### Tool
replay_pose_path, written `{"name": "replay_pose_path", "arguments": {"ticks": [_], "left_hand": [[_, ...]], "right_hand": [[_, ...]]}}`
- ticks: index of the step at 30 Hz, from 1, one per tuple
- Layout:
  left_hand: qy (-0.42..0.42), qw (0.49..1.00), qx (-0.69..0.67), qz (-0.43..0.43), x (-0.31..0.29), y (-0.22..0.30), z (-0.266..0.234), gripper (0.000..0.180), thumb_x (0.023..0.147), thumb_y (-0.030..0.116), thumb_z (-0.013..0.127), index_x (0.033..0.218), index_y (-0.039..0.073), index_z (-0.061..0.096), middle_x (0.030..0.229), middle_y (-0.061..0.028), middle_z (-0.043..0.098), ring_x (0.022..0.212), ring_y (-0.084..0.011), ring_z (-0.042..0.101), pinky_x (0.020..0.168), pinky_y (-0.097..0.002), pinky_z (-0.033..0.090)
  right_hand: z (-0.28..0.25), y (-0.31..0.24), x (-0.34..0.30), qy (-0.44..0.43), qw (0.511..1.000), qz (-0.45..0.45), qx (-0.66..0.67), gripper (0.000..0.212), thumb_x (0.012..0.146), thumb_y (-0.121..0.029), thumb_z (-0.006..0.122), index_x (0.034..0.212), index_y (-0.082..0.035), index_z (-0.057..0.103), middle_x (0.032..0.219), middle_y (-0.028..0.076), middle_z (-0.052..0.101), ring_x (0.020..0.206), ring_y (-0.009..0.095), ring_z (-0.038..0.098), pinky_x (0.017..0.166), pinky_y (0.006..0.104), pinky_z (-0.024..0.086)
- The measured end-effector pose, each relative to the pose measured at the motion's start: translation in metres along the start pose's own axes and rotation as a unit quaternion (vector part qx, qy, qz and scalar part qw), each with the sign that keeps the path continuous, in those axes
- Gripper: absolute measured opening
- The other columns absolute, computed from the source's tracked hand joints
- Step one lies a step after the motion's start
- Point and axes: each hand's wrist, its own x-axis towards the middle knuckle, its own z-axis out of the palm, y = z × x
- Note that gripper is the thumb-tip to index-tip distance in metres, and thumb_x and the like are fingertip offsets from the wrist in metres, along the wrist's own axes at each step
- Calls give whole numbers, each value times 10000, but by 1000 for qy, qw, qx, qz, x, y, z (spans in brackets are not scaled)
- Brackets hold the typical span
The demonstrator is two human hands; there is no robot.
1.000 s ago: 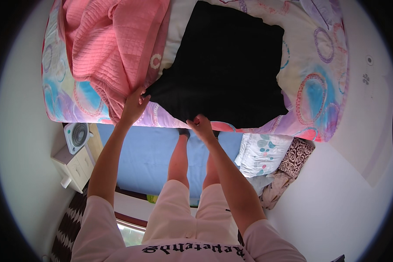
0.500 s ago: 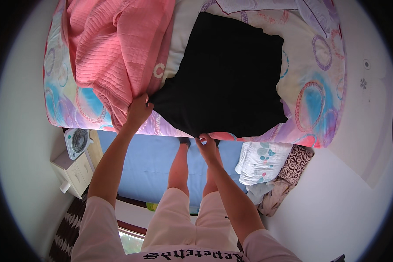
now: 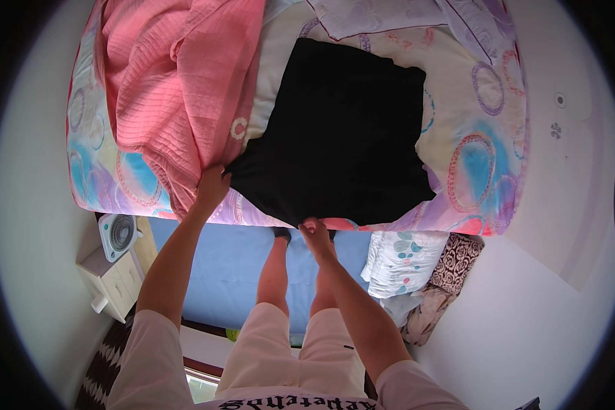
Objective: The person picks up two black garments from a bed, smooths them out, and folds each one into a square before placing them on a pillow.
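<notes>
A black garment is spread nearly flat on the bed, and its cut is hard to make out in the dark cloth. My left hand pinches its left corner, drawing it out into a point beside the pink quilt. At the near edge of the bed, my right hand grips the lower edge of the same garment, with thumb and fingers closed. The cloth between my two hands is pulled taut. The pink quilted cover lies rumpled on the left, touching my left fingers.
The garment lies on a patterned bedsheet, with a pale pillow at the far side. Below the bed edge is a blue surface. A fan stands on a white cabinet at left; folded white bedding is at right.
The whole bed and garment sit slightly lower and further left in the picture. Both hands keep their hold, and the garment's spread looks nearly the same.
</notes>
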Motion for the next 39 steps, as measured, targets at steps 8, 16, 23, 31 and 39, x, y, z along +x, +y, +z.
{"name": "replay_pose_path", "arguments": {"ticks": [8, 16, 23, 31, 39], "left_hand": [[76, 996, -42, -12, -13, 15, -6, 315, 873, 10, 719, 1103, 37, 506, 905, -225, 655, 878, -477, 650, 769, -515, 502], [302, 950, 17, -73, -68, 68, 29, 329, 889, -1, 659, 1186, -14, 517, 1112, -207, 600, 904, -363, 637, 828, -468, 511], [-44, 773, -423, -471, -134, 145, 120, 468, 958, 448, 741, 1210, 81, 595, 1069, -69, 675, 936, -177, 695, 717, -327, 565], [-14, 666, -572, -478, -117, 151, 153, 362, 950, 370, 774, 1155, 127, 602, 1083, -4, 664, 1038, -160, 672, 912, -358, 522], [54, 682, -542, -488, -152, 142, 162, 241, 938, 223, 783, 978, 138, 561, 913, 11, 662, 829, -138, 686, 728, -310, 525]], "right_hand": [[-19, -6, 0, -58, 992, 60, 93, 182, 946, -145, 707, 1091, -37, 695, 999, 76, 763, 887, 166, 726, 723, 282, 543], [-133, 20, -38, 106, 953, 212, 191, 211, 998, -297, 663, 1122, -127, 668, 980, 34, 737, 866, 145, 704, 735, 307, 508], [-159, -1, -25, 137, 972, 172, 79, 328, 928, -374, 773, 1061, -95, 661, 930, 55, 752, 776, 160, 750, 612, 290, 514], [-134, 8, 4, 182, 944, 194, 194, 196, 936, -220, 739, 950, -44, 653, 820, 55, 757, 688, 133, 731, 537, 255, 499], [-131, 38, -28, 156, 962, 138, 179, 167, 917, -153, 717, 901, -7, 637, 700, 66, 690, 582, 135, 645, 541, 297, 505]]}}
